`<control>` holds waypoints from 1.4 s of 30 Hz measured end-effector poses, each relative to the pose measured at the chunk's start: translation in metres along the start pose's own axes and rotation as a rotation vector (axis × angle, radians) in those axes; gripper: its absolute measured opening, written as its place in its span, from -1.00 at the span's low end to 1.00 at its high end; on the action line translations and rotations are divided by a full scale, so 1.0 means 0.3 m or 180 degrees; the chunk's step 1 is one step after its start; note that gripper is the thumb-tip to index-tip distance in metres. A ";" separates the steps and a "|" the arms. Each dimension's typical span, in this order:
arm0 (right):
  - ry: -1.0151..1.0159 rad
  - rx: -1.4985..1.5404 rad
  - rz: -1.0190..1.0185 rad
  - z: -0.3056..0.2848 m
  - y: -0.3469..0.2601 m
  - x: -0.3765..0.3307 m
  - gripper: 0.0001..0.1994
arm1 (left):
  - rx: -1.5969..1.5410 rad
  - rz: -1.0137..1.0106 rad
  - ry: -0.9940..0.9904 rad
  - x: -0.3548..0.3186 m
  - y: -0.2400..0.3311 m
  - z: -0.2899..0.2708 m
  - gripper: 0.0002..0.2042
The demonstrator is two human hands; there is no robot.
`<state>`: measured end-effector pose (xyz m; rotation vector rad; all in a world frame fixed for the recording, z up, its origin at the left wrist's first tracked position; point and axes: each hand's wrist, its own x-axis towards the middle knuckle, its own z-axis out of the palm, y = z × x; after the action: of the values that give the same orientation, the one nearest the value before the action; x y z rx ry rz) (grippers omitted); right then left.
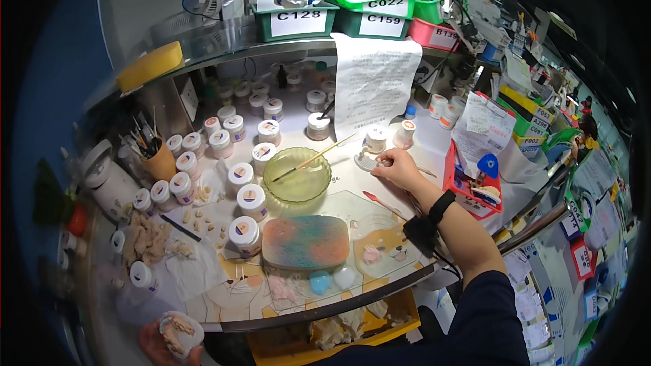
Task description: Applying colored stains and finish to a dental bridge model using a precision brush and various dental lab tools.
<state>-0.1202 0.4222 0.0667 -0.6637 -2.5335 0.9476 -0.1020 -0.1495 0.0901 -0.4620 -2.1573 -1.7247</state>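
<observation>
At the lower left, my left hand [154,344] is closed round a dental model [180,334], a tan row of teeth on a white base. It is held just off the table's front edge. My right hand [399,168] reaches to the back middle of the table, fingers bent and pinched together at a small whitish dish-like piece [366,162]. What lies between those fingertips is too small to tell. Close behind them stand a white-lidded jar [374,137] and an orange-marked jar [404,134]. A red-tipped tool [381,200] lies below my right wrist.
A glass bowl [297,190] with a brush [313,157] across it stands mid-table. In front lies a multicoloured sponge [305,242]. Several lidded jars [251,200] line the left side, near a brush cup [160,161]. A red bin [472,198] is at right, a yellow drawer [285,352] below.
</observation>
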 end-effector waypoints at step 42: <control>-0.1034 -0.1805 -0.3163 0.577 -0.952 -0.713 -0.86 | -0.0710 -0.0128 -0.0805 0.057 -0.106 -0.143 -0.20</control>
<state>-0.1115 0.0274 0.1042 0.6740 -2.8546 -0.0261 -0.1291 -0.1975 0.0791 -0.7356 -2.1596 -2.0367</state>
